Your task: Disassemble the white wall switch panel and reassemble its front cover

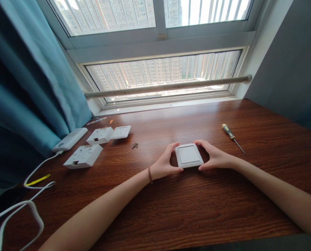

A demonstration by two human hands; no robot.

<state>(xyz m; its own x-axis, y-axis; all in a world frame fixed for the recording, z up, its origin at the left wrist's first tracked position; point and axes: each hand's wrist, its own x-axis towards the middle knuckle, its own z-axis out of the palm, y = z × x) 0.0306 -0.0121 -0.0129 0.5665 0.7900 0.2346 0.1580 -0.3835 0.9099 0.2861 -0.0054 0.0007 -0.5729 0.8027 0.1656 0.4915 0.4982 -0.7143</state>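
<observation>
A white wall switch (189, 154) with a square frame and flat rocker panels lies between my hands, face up, at or just above the wooden table. My left hand (167, 161) grips its left edge, thumb at the near corner and fingers at the far one. On the opposite edge my right hand (213, 157) holds it in the same way. Right of that hand rests a screwdriver (228, 131) with a grey and yellow handle, its shaft pointing toward me. Several small screws (135, 145) lie in a little group to the left of my left hand.
Two white mounting boxes (83, 156) stand at the left, with a white socket panel (121, 132) beside the farther one. A white power bank (70, 138) with a white cable (37, 169) lies by the blue curtain (58, 87). Behind the table (155, 212) is a window with a rail (168, 87).
</observation>
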